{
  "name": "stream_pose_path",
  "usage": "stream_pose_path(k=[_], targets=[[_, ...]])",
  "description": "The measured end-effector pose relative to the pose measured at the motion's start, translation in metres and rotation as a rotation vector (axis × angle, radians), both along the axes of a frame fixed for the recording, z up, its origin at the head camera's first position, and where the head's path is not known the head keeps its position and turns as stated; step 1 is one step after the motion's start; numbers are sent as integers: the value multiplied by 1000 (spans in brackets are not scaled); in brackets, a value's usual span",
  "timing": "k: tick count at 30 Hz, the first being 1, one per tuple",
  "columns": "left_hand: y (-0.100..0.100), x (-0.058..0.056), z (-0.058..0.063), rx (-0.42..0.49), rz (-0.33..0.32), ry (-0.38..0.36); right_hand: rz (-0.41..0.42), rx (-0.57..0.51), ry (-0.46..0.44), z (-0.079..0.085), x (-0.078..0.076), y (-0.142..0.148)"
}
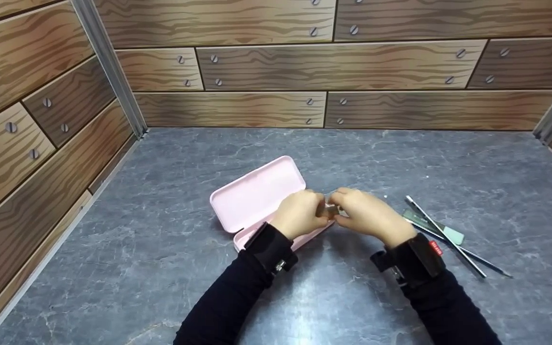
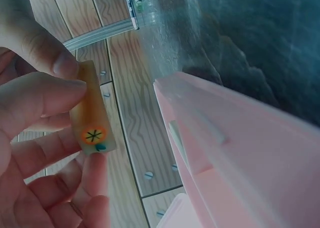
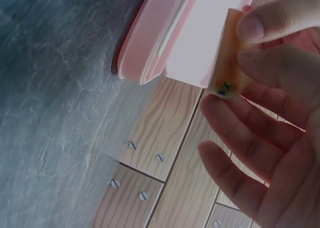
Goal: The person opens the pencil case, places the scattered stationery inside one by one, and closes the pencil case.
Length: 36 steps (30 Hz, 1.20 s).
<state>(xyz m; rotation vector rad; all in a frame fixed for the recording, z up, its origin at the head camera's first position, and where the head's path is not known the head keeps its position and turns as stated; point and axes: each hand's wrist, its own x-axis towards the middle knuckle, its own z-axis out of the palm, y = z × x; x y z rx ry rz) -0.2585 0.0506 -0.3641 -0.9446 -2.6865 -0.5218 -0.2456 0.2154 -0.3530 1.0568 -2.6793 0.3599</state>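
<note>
Both hands meet over the right end of an open pink pencil case. Between them is a small eraser, a translucent orange block printed with a fruit slice. My left hand pinches it from the left with thumb and fingers. From the other side my right hand pinches it too. In the left wrist view the eraser stands tilted beside the case; the right wrist view shows the eraser at the fingertips. A pale strip lies inside the case, mostly hidden.
Right of my right hand, two striped pencils lie crossed on the grey marbled table. Under them is a dark green block with a mint end. Wood-patterned walls enclose the back and sides.
</note>
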Motion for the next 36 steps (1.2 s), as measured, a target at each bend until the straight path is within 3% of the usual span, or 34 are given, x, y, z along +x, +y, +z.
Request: stream_pose_path(k=[6,12,17,23,30,36], targets=[[-2,-1,2,-8,34,-66,-59,57,-71,-4,-4,6],[-3,-7,9,-44,82,-164,-51,106,-128,-12,-7,7],[4,-11,17,-131,135,-192,-69,141,-198,-12,-5,7],[13,-12,16,-244,171,-186,-87,126,-255,-13,-3,6],[14,-13,9,-224,175,-163,-77,137,-255,-11,-1,6],[17,-10,4,-233,149,-76,-98,153,-275,-10,-1,7]])
